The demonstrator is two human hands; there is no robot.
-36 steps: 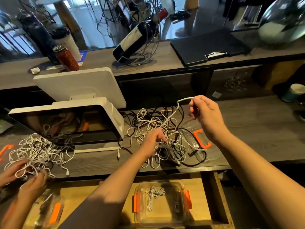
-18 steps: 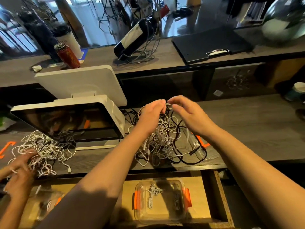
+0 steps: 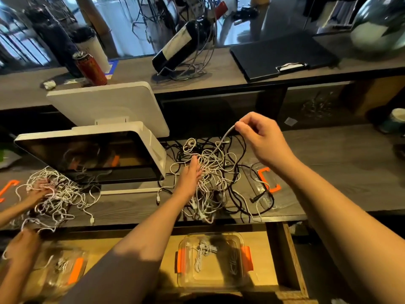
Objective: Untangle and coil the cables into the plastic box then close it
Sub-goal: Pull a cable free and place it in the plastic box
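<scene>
**Light, limp cord, best led by its free end**

While the plastic box (image 3: 211, 260) sits nearest, in the open drawer (image 3: 292, 257) below both hands, it holds only one coiled white cable (image 3: 202, 252) and something dark beside it that I cannot make out. Its lid (image 3: 262, 186) lies on the counter (image 3: 341, 163), below and outward of the right-hand fingertips, with loops draped over it.

Farther out, the left hand (image 3: 189, 178) reaches into the cable tangle (image 3: 213, 172); its fingers are buried among the white loops, so I cannot tell whether they grip or merely press. Beyond it, the right hand (image 3: 260, 139) pinches one white strand (image 3: 219, 143) between thumb and forefinger, the other fingers loosely curled, and the strand runs taut from that pinch down toward the left fingertips.

These cords look light, soft and springy; they will probably snag rather than slide. Holding close to a plug end, with the heap pinned, seems wisest, since a hard tug would likely tighten the knots.
</scene>
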